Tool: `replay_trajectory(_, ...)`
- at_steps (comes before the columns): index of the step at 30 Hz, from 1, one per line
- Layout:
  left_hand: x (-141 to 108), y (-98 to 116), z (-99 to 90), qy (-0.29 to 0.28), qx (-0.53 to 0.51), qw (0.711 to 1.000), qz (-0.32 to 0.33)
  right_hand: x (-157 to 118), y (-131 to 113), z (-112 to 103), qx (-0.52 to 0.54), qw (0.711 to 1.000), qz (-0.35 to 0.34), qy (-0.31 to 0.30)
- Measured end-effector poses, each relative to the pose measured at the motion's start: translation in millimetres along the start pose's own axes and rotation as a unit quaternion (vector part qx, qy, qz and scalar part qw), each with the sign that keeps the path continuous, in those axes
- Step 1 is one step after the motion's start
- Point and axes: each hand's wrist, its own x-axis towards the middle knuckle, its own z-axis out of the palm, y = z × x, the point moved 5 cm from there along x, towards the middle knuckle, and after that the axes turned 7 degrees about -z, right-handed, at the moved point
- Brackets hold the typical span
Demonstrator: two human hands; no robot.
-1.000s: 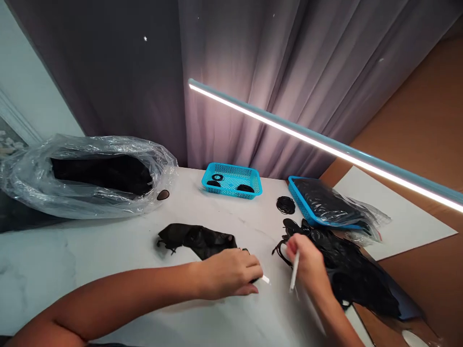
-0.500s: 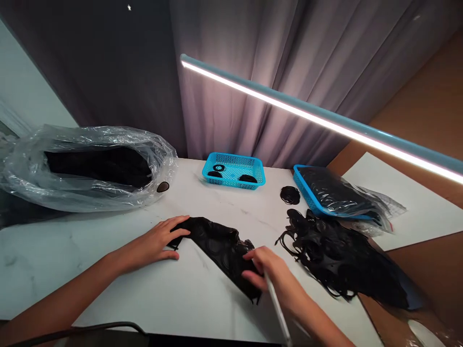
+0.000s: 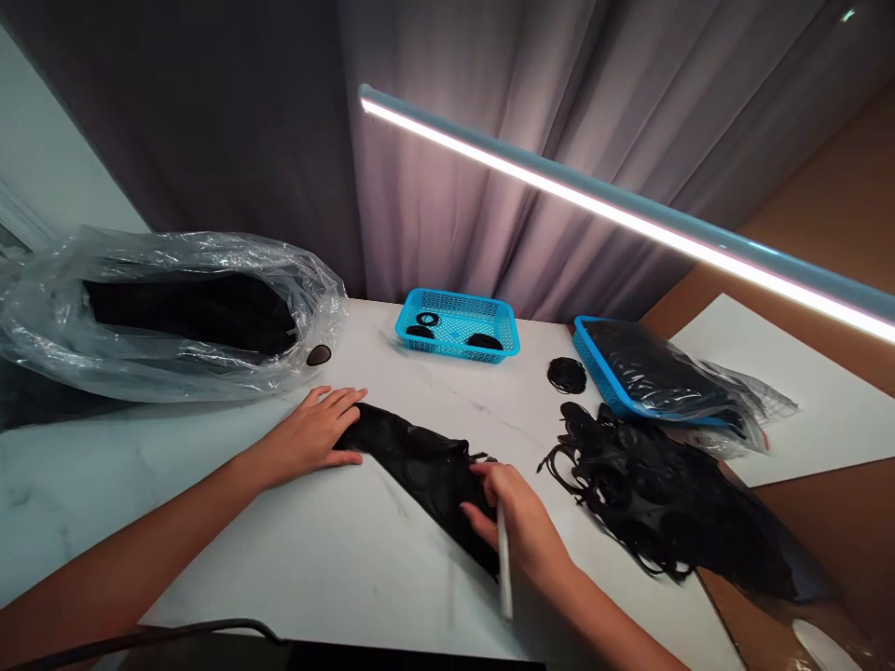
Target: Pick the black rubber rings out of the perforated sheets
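A long black sheet of thin material (image 3: pixel 419 466), with faint round outlines in it, lies slantwise on the white table. My left hand (image 3: pixel 314 435) rests on its upper left end, fingers spread. At its lower right end is my right hand (image 3: pixel 517 522), with a slim white tool (image 3: pixel 504 568) held in the palm and pointing down toward the table's front edge. The thumb and index finger of that hand are at the sheet. Right of it lies a heap of black cut-out scraps and rings (image 3: pixel 650 494).
A blue basket (image 3: pixel 458 347) with black pieces stands at the back. Beside a coil of black rings (image 3: pixel 566 375), another blue basket (image 3: pixel 601 373) bears a plastic-wrapped black bundle. A clear bag (image 3: pixel 168 373) of black material lies left. A lamp bar (image 3: pixel 601 210) crosses above.
My left hand has shifted slightly up and its fingers are more spread. The white tool has swung to a more upright line, and the sheet's lower end has moved a little.
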Motion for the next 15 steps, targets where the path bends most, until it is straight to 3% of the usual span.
replay_trajectory(3,-1,-2,6.7,-0.007,0.01,1.0,0.02,-2,-6,10,-0.049,0.998,-0.035,-0.014)
replay_trajectory(6,-4,-5,1.5,-0.004,-0.036,0.999,0.034,-4,8,11,-0.04,0.999,0.011,-0.029)
replay_trajectory(10,5,-24,-19.7,-0.019,-0.231,0.971,-0.063,11,42,-6,0.141,0.981,0.131,-0.013)
replay_trajectory(12,17,-38,-32.8,-0.005,-0.315,0.942,-0.119,29,57,-20,0.253,0.949,0.186,0.009)
replay_trajectory(15,45,-59,-54.4,0.031,-0.355,0.923,-0.145,65,70,-46,0.37,0.901,0.218,0.06)
